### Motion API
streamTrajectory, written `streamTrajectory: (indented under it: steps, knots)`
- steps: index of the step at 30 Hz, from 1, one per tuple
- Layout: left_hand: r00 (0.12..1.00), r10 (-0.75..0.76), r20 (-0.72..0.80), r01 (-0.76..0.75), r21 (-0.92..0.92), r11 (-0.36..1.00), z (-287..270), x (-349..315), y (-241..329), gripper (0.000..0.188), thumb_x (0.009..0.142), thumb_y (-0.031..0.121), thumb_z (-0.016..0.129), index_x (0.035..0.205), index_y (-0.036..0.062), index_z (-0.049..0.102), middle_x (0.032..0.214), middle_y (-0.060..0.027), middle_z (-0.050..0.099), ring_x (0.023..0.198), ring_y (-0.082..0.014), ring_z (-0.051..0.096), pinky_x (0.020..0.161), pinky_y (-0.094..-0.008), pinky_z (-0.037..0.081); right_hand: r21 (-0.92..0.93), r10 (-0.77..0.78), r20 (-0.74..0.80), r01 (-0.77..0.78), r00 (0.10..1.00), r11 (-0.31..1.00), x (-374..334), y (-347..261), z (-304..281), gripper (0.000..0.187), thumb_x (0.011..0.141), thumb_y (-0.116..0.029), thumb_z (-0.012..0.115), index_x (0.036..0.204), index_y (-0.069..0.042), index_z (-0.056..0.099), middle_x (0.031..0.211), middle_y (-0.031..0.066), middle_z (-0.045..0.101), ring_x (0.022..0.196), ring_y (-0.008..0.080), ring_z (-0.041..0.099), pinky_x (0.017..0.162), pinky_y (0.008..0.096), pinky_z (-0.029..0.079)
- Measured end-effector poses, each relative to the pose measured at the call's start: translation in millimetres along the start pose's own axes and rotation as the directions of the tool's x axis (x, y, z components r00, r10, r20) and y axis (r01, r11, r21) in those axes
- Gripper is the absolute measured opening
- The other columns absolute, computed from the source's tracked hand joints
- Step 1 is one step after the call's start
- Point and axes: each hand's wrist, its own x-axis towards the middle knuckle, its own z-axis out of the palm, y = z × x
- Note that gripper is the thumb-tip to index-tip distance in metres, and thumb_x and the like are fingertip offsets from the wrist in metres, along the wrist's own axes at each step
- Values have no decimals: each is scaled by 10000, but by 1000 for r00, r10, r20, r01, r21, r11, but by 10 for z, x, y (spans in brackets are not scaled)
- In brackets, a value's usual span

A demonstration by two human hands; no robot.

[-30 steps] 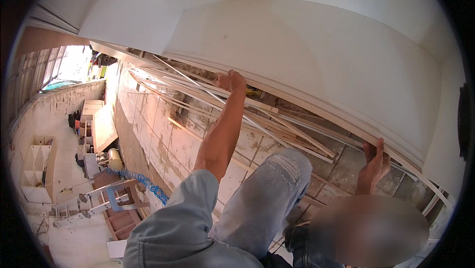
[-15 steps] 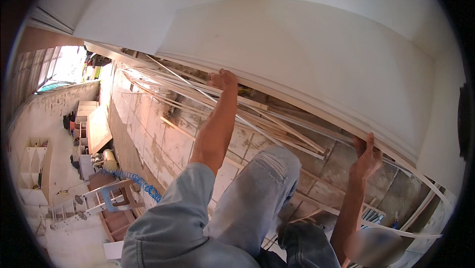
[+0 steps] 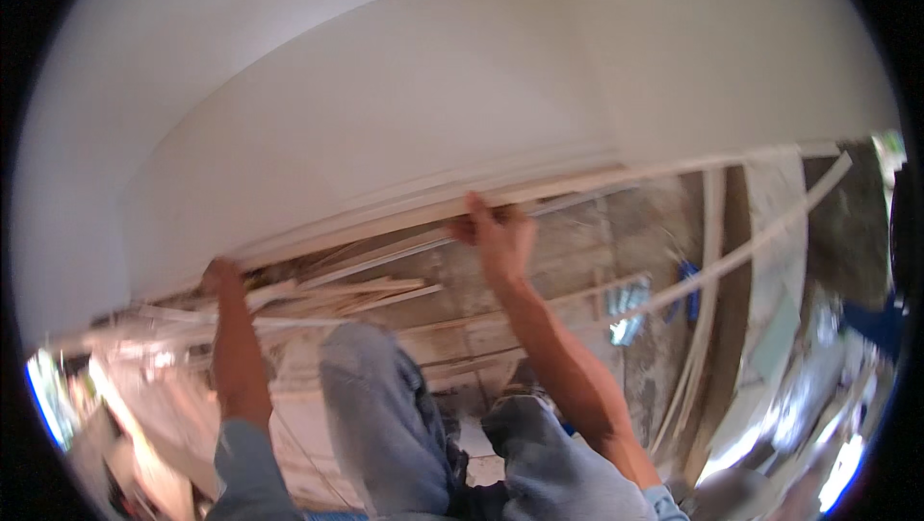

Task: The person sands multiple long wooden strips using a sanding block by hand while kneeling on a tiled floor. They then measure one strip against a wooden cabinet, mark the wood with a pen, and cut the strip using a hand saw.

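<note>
Along edge of white panel (image 3: pixel 385 107), pale wood strip (image 3: pixel 385 224) climbs rightward from your left hand (image 3: pixel 224 278) (grip too blurred to tell) past your right hand (image 3: pixel 502 237), pinching it.

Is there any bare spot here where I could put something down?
Probably the floor just right of the right hand, between the white panel and the long curved strip, though blur may hide small bits. It's crowded between that hand and the left hand, where loose wooden strips lie, and at far right, where more strips lie.
</note>
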Motion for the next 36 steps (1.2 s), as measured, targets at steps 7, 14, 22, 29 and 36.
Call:
streamTrajectory:
  steps: [7,14,22,29,36]
  knots:
    - [962,-28,-271,4,-89,996,66,170,-5,172,919,280,662,920,148,773,988,-93,754,888,-233,727,766,-395,589,156,-22,-208,55,978,986,213,-347,-638,385,1040,-257,550,999,123,593,899,202,679,746,299,731,651,376,660]
    - [977,64,-202,-57,42,998,62,209,-76,201,838,312,736,906,126,773,946,-91,755,884,-261,731,747,-411,589,45,-153,-425,190,892,981,453,-682,-1078,297,981,-176,650,949,114,599,882,200,680,732,278,733,605,353,663]
    - [985,68,-159,-79,-64,995,-87,208,26,181,793,176,768,940,70,765,994,-110,750,908,-291,734,758,-444,591,95,-132,-400,184,907,978,523,-704,-1189,292,958,-144,672,981,143,628,858,196,703,711,256,736,572,337,651]
    - [932,101,-349,-150,-115,982,-118,60,-189,58,828,59,702,857,39,748,918,-187,739,804,-339,723,700,-464,574,18,-107,-331,120,938,993,538,-791,-1178,259,959,-137,668,954,121,640,830,172,706,698,234,736,558,326,643]
    - [608,-690,-393,487,-502,715,-703,224,364,370,1001,301,548,1297,78,561,1287,-141,593,1146,-329,575,899,-559,464,-21,-106,-295,105,950,994,468,-919,-1070,282,950,-148,687,942,129,636,815,134,687,676,201,714,561,314,649]
